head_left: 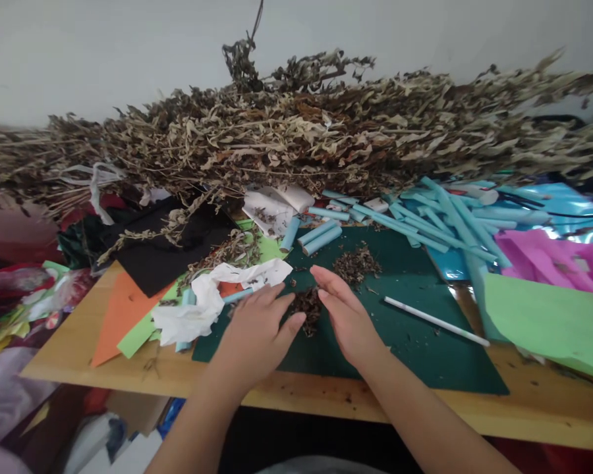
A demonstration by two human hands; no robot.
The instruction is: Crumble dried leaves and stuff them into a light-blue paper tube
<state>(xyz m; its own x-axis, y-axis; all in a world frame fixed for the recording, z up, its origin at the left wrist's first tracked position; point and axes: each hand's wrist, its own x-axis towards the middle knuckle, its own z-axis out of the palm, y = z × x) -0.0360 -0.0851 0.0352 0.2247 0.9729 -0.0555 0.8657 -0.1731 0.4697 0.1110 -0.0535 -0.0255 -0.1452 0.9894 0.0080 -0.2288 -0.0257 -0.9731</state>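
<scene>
From my seat, the big heap of dried branches (296, 138) at 12 o'clock overhangs the green mat (415, 342). I judge a nudge could drop twigs onto it. The left hand (257, 336) and right hand (346, 319) lie flat, fingers loosely open, gripping nothing. They flank the small crumbled-leaf pile (309, 306) at 9 and 3 o'clock, and a hasty sweep might scatter it.

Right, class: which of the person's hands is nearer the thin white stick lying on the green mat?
Right. The right hand lies just left of the white stick, near its left end; the left hand is farther left, beyond the crumbled leaf pile.
</scene>
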